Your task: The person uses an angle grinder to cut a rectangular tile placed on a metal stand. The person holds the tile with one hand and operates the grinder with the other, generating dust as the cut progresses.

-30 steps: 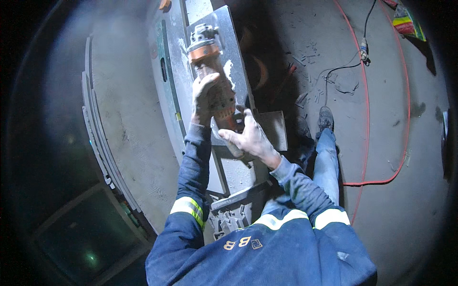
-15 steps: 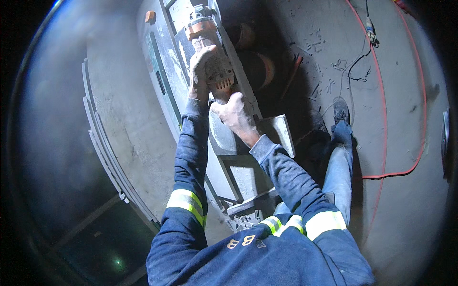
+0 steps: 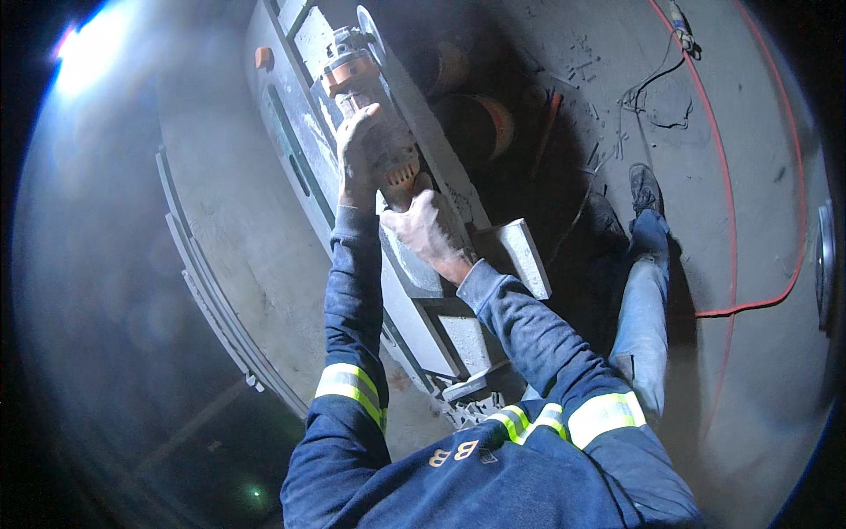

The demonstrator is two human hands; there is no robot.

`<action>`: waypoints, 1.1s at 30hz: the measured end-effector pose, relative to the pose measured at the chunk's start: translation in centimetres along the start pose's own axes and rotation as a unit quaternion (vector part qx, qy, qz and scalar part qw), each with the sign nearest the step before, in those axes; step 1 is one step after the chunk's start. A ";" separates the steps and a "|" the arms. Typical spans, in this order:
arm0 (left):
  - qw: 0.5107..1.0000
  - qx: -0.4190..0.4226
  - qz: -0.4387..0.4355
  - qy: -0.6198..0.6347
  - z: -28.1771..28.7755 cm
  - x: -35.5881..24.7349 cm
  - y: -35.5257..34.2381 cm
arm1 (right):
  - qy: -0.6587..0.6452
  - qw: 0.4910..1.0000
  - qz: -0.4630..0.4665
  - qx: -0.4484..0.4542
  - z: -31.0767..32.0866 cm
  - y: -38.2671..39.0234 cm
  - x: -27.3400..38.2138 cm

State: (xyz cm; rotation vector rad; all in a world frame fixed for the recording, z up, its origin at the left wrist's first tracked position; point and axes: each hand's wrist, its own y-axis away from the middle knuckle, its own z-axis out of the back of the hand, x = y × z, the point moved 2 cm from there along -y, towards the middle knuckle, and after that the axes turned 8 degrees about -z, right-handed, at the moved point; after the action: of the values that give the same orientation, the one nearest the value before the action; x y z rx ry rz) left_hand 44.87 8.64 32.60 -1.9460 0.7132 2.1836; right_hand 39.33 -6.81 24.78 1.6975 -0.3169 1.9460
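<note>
A dusty orange and grey angle grinder (image 3: 388, 145) is in both my hands, above a long grey slab (image 3: 445, 172). My left hand (image 3: 356, 145) wraps around the left side of its body, behind the orange collar. My right hand (image 3: 427, 227) grips the rear handle, below the vents. At the far end, the thin round disc (image 3: 372, 37) stands tilted on the right of the grinder's head. I cannot tell whether the disc touches the slab. A green spirit level (image 3: 291, 145) lies along the left side of the work surface.
Small cut pieces litter the floor at right, near a black cable (image 3: 648, 110) and red hose (image 3: 724, 194). Round buckets (image 3: 480, 128) stand in shadow beside the slab. Long strips (image 3: 207, 273) lie at left; an orange block (image 3: 263, 58) lies at the far left. Dust hazes the air.
The whole view has shifted slightly, and a bright light now shows at upper left. The grinder sits a little further left, its disc showing more fully. Both hands keep their grip.
</note>
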 end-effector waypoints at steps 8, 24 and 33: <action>0.996 -0.062 -0.020 -0.057 0.5 -1.5 1.9 | -0.221 0.897 -0.264 0.278 7.0 -1.7 3.9; 0.994 -0.061 -0.004 -0.086 -3.0 -3.2 2.4 | -0.295 0.835 -0.349 0.305 7.1 -1.8 4.3; 0.998 -0.042 0.004 -0.037 -0.7 -1.8 1.9 | -0.270 0.849 -0.331 0.312 8.7 -2.3 4.9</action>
State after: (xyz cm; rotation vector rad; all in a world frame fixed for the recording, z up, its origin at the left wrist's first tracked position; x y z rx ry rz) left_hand 45.01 7.09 34.80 -1.8930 0.6282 2.3111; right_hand 47.57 -8.15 30.73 2.3303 0.7181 1.0707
